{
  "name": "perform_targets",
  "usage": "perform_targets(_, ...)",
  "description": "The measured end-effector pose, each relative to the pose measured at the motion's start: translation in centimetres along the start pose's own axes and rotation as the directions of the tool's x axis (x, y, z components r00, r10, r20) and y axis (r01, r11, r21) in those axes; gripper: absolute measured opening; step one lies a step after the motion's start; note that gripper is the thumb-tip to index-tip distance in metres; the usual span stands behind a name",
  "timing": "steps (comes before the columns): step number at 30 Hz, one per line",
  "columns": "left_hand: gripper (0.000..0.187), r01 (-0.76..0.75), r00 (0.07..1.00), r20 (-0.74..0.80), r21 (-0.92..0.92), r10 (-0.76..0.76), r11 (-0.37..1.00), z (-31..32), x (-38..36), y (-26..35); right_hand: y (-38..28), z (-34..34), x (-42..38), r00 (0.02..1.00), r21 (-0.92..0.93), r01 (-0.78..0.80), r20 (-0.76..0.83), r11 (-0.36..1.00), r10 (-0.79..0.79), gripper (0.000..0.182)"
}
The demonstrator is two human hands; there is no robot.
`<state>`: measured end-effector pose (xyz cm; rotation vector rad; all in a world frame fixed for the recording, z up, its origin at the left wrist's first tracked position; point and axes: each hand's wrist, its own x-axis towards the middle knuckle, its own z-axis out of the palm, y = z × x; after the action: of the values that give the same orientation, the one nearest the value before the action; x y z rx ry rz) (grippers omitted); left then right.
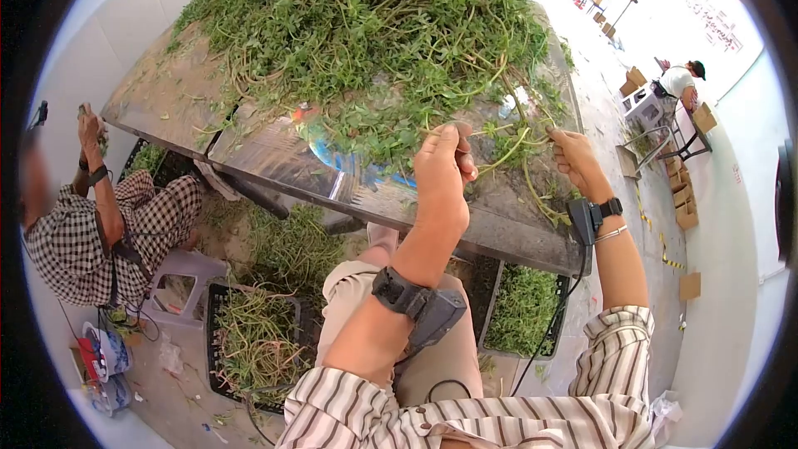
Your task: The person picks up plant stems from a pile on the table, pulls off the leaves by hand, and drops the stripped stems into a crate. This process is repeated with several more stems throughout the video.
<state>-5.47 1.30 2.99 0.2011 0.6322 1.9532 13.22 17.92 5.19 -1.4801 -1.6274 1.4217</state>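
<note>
Over the front edge of the table (pixel 274 168), my left hand (pixel 445 154) is closed in a pinch on a green plant stem (pixel 505 154). To its right, my right hand (pixel 573 154) has thumb and fingers pressed together at the other side of the same stem tangle. Part of the stem hangs down toward the right wrist. Behind both hands a large heap of leafy green plants (pixel 357 25) covers much of the table. Loose leaves (pixel 366 129) lie just left of my left hand.
A seated person (pixel 83 224) in checked clothes is at the left. Below the table stand a crate of stems (pixel 258 345) and a crate of green leaves (pixel 524 312). At the right are cardboard boxes (pixel 682 195) and another person (pixel 677 83).
</note>
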Motion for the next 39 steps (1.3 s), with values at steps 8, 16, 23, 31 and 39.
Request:
perform_targets(8, 0.017, -0.011, 1.000, 0.004, 0.015, 0.011, 1.000, -0.2, 0.1, 0.0, -2.1, 0.9, 0.5, 0.935, 0.225, 0.348, -0.156, 0.910, -0.319, 0.015)
perform_targets(16, 0.019, -0.035, 0.999, 0.014, 0.090, 0.034, 0.995, 0.2, -0.1, 0.3, -6.5, 3.5, -4.2, 0.817, -0.056, 0.545, -0.188, 0.836, -0.545, 0.018)
perform_targets(23, 0.020, -0.049, 0.998, 0.044, 0.054, 0.047, 0.997, 0.2, 0.0, 0.3, -5.3, 7.2, -7.0, 0.698, -0.422, 0.666, 0.064, 0.614, -0.713, 0.019)
perform_targets(31, 0.023, -0.174, 0.985, 0.032, 0.126, 0.172, 0.977, 1.2, -0.1, 1.1, -3.7, 9.9, -8.0, 0.506, -0.544, 0.792, 0.327, 0.279, -0.798, 0.012)
perform_targets(39, 0.021, -0.217, 0.976, 0.059, 0.182, 0.209, 0.959, 0.3, 0.3, 1.1, -4.5, 9.8, -7.6, 0.614, -0.319, 0.781, 0.233, 0.537, -0.754, 0.017)
